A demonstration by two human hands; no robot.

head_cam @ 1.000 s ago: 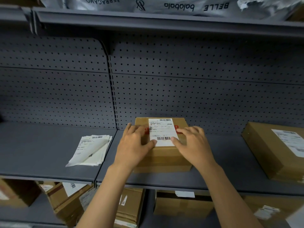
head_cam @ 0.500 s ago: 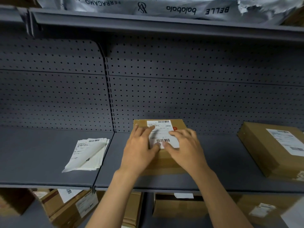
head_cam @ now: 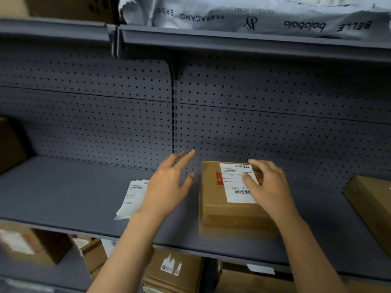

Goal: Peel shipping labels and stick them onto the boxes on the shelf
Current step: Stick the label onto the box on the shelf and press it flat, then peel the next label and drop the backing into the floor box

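Pressing the label (head_cam: 239,182) with our right hand (head_cam: 267,187) fingers flat, left hand (head_cam: 167,185) spread empty, we risk trapping wrinkles on the box (head_cam: 228,216).

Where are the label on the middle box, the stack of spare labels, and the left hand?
Label (head_cam: 234,182), head view: its white middle, left of the thumb.
Label stack (head_cam: 132,197), head view: top sheet's centre.
Left hand (head_cam: 167,187), head view: back of the hand.

The box (head_cam: 230,210) is matt brown cardboard with a smooth white paper label (head_cam: 238,182). The shelf (head_cam: 63,197) is matt grey painted metal, its back panel (head_cam: 275,127) perforated. Glossy, crinkled plastic mailers (head_cam: 254,15) lie above.
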